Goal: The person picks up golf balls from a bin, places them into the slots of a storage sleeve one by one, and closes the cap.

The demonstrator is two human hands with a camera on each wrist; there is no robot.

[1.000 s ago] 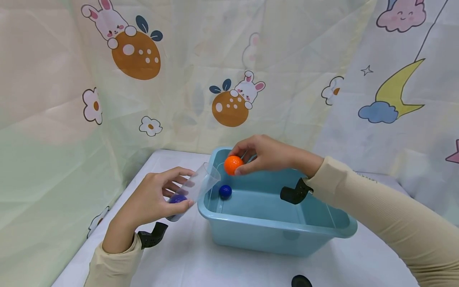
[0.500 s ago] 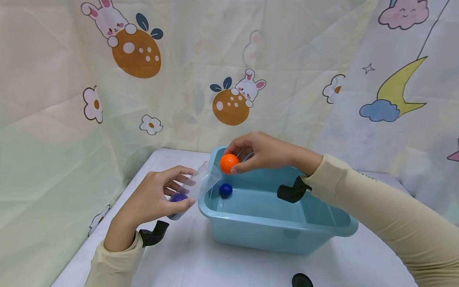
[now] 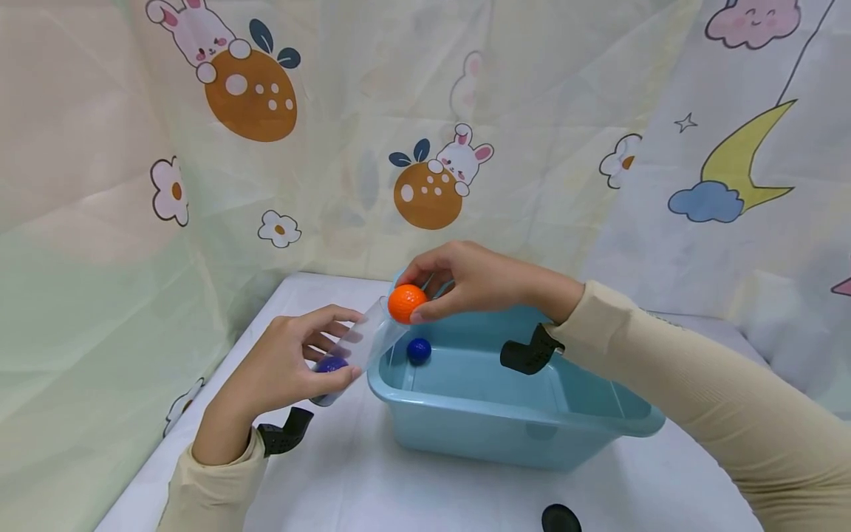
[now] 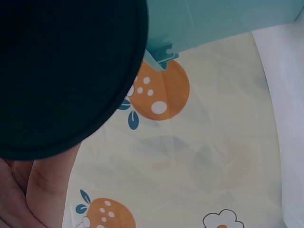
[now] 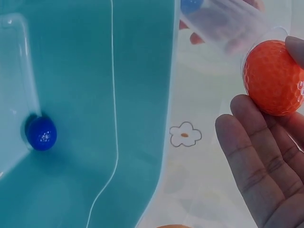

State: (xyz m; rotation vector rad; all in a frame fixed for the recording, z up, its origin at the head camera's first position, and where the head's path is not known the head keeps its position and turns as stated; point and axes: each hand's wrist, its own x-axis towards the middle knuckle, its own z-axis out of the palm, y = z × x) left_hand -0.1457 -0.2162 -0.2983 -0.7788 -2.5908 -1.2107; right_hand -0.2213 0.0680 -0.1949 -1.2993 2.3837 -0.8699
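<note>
Free room and obstacles: the teal tub (image 3: pixel 518 436) takes the table's middle; its open interior holds only a blue ball (image 3: pixel 418 350) in the near-left corner. Bare tabletop (image 3: pixel 372 480) lies left of and before the tub. Curtain (image 3: pixel 332 148) closes off the back and sides. The tilted clear cup (image 3: pixel 362 347) blocks the tub's left rim

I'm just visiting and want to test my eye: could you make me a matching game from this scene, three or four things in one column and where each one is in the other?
Things:
1. orange ball
2. dark blue ball
3. purple ball
4. clear cup

Places:
A. on the floor of the blue tub
B. inside the clear cup
C. pinched by the right hand at the cup's mouth
D. held tilted in the left hand

Pairs: 1-C, 2-A, 3-B, 4-D
</note>
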